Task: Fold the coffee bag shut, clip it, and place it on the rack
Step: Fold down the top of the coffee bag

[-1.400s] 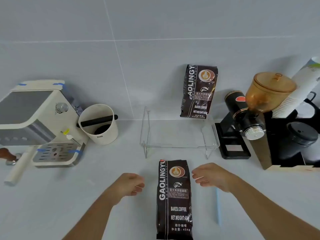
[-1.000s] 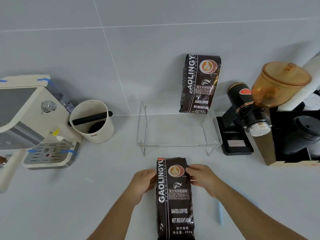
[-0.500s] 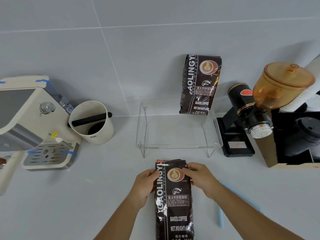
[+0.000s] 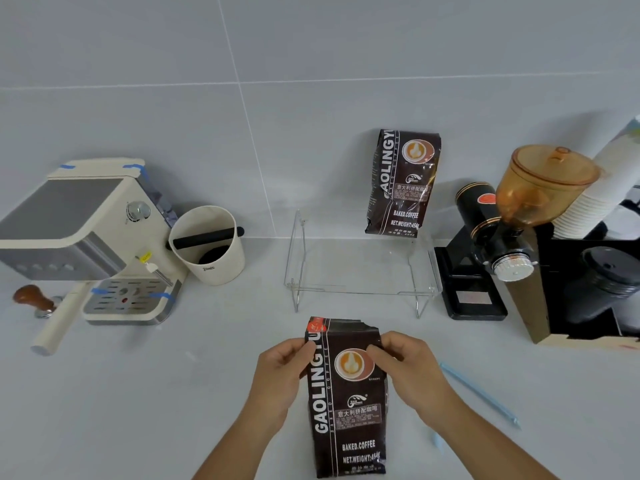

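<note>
A dark brown coffee bag lies flat on the white counter in front of me, its torn open top pointing away. My left hand pinches the bag's upper left edge. My right hand pinches the upper right edge, thumb on the printed front. A light blue clip stick lies on the counter to the right of my right forearm. The clear acrylic rack stands just beyond the bag. A second identical coffee bag stands upright on the rack's back, leaning on the wall.
An espresso machine and a wooden-handled tamper sit at the left, with a cream knock box beside them. A black grinder with an amber hopper and a black cup holder stand at the right.
Both hands came in from beside the bag and took hold of its upper edges. The bag's top has lifted slightly off the counter.
</note>
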Demonstrator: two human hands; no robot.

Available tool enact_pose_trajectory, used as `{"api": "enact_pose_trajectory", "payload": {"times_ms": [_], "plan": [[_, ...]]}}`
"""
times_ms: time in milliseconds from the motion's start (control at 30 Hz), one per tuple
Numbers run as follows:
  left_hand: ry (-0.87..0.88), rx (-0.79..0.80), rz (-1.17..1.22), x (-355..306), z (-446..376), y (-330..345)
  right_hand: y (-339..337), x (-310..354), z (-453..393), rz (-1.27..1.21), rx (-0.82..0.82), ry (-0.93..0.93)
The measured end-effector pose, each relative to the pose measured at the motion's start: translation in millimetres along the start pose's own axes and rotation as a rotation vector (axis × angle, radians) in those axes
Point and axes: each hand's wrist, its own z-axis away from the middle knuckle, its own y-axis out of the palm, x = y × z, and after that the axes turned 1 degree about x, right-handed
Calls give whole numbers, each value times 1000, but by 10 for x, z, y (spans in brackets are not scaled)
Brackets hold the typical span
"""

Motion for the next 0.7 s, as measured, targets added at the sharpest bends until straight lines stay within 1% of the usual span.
{"api": "enact_pose_trajectory", "payload": {"times_ms": [167, 400, 567, 700], "plan": [[76, 5, 52, -74, 222, -11, -52, 145, 227, 4, 10, -67], [190, 71, 15, -198, 442, 33, -156, 194, 460, -2, 0, -156], [182, 81, -64, -176, 540, 60, -160, 85, 533, 6, -42, -145], [174, 70, -100, -219, 573, 68, -145, 137, 574, -20, -62, -130]]}}
